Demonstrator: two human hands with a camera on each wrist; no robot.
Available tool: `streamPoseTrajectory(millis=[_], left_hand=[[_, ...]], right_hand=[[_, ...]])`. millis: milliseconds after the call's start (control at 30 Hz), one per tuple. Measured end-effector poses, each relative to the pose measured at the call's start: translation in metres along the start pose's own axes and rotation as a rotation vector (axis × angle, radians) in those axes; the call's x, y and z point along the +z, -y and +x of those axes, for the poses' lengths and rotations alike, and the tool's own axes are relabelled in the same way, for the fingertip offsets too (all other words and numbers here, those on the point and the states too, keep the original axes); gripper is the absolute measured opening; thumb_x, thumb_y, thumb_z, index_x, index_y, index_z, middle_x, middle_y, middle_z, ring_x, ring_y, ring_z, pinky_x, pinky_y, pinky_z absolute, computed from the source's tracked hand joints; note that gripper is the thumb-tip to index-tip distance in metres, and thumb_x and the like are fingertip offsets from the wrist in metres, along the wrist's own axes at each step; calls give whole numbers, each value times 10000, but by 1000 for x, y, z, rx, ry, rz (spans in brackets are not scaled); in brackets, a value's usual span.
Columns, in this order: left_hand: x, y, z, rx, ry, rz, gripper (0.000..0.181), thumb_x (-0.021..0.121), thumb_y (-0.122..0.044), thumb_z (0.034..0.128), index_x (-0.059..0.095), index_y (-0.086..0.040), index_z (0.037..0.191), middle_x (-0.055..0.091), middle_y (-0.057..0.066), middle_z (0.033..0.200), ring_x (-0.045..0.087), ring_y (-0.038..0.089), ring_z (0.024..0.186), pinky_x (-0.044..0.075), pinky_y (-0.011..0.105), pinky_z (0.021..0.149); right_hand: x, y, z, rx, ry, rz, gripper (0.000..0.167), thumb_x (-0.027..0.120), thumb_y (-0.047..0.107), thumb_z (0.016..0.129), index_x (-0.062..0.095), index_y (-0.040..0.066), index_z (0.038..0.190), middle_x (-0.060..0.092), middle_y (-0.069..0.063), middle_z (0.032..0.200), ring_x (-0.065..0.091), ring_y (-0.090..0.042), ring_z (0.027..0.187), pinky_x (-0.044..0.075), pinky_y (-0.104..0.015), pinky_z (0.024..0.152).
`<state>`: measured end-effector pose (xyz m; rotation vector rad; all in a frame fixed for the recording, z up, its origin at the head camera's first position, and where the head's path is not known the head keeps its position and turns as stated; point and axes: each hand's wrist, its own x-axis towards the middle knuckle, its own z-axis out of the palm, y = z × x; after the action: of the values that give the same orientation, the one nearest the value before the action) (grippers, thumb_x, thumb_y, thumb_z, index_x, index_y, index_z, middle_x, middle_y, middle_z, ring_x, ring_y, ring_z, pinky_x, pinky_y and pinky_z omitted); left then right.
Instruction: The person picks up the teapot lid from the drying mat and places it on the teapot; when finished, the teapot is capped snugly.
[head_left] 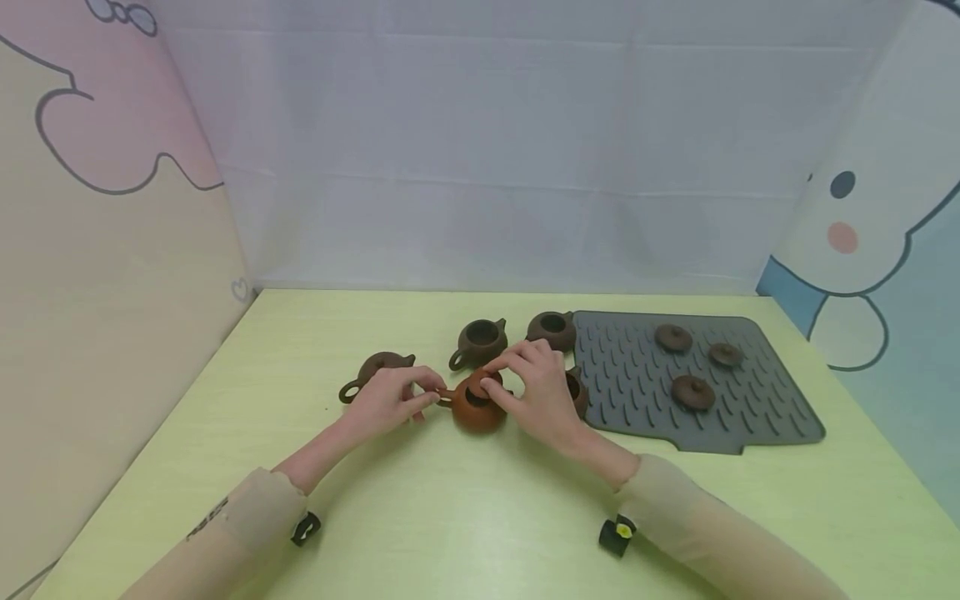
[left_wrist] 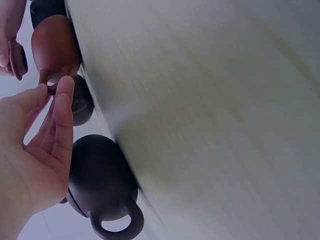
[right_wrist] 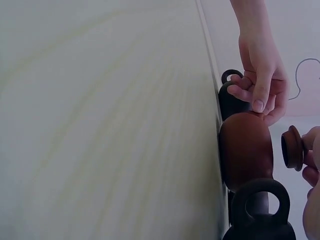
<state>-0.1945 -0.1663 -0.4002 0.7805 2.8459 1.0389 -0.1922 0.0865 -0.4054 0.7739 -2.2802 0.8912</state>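
Observation:
A reddish-brown teapot stands on the table, its top uncovered. My left hand pinches its handle between thumb and fingers. Just above the opening, my right hand holds the matching reddish-brown lid by its knob; in the right wrist view a gap separates lid and pot. Beside my left hand sits a dark brown teapot with its lid on. A lidless dark teapot is partly hidden behind my right hand.
Two more lidless dark teapots, one behind the reddish pot and one farther right, stand at the back. On the right lies a grey ridged mat bearing three dark lids. A white cloth wall rises behind the table.

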Motion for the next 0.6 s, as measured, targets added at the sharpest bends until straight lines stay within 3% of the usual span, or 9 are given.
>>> streamPoseTrajectory(millis=[600], left_hand=[[-1, 3, 0, 2, 19, -11, 117, 692, -144, 924, 694, -222, 1012, 750, 17, 954, 669, 122, 545, 491, 227, 505]], right_hand=[[8, 7, -1, 40, 94, -4, 116, 768, 276, 861, 747, 201, 946, 630, 34, 949, 464, -162, 902, 332, -387, 836]])
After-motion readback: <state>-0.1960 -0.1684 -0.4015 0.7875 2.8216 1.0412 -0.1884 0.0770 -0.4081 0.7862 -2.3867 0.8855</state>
